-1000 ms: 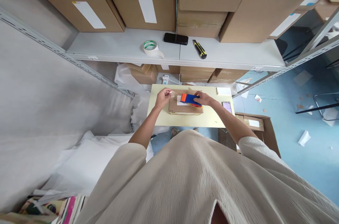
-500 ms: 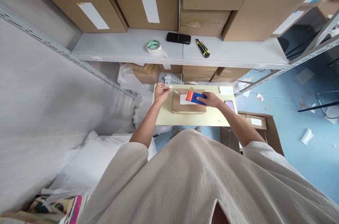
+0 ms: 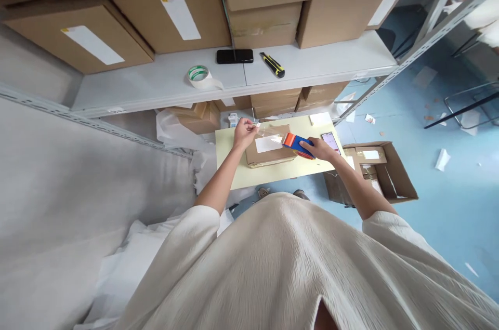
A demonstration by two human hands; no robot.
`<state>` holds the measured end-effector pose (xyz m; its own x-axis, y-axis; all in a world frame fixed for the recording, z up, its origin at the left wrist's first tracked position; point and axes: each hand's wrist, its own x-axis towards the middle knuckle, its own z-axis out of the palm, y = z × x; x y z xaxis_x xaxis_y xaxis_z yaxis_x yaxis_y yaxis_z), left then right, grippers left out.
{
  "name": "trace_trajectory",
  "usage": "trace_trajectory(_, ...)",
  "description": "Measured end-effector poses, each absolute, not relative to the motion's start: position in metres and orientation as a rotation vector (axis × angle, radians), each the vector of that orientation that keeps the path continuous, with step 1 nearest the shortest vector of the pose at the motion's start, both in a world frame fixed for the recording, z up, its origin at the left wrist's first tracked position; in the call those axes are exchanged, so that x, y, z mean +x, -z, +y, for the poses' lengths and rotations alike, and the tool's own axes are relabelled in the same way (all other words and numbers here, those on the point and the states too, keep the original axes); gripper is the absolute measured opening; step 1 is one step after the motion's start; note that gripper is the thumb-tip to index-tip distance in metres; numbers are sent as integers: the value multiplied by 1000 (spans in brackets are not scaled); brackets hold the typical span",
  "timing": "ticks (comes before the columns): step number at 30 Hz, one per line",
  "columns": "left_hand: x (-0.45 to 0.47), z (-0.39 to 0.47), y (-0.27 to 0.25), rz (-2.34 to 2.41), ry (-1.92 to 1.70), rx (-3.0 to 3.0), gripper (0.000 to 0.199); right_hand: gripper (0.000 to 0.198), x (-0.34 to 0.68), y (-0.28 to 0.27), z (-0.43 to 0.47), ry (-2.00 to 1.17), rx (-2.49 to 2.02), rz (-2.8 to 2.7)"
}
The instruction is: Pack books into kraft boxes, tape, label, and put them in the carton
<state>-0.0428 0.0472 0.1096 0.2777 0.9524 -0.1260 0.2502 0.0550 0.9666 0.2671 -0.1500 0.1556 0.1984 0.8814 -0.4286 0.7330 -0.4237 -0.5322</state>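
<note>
My right hand (image 3: 318, 148) is closed round a blue and orange tape dispenser (image 3: 298, 143), held over the right part of a cardboard box (image 3: 253, 157). A strip of clear tape (image 3: 275, 133) stretches from the dispenser to my left hand (image 3: 245, 132), whose fingers pinch its end. A small whitish bit shows at those fingertips. The box lies flat on a pale yellow table (image 3: 238, 179), with a white label (image 3: 268, 144) on its top. The tape hangs above the label.
A phone (image 3: 330, 142) lies at the table's right side. On the grey shelf (image 3: 156, 78) are a tape roll (image 3: 199, 75), a black phone (image 3: 234, 56) and a utility knife (image 3: 273, 65), in front of several cartons. An open carton (image 3: 397, 174) stands on the floor at right.
The hands have moved apart, and a clear strip of tape now spans between them. The dispenser has shifted right relative to the box. The whole view has turned and moved somewhat.
</note>
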Motion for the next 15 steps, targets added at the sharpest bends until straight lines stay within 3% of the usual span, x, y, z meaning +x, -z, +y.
trace_trajectory(10,64,54,-104,1236,-664,1577,38,44,315,-129,-210,-1072,-2246,-1338)
trace_trajectory(15,112,46,-97,1249,-531,1733,38,47,330,-105,-241,-1138,-2195,-1269)
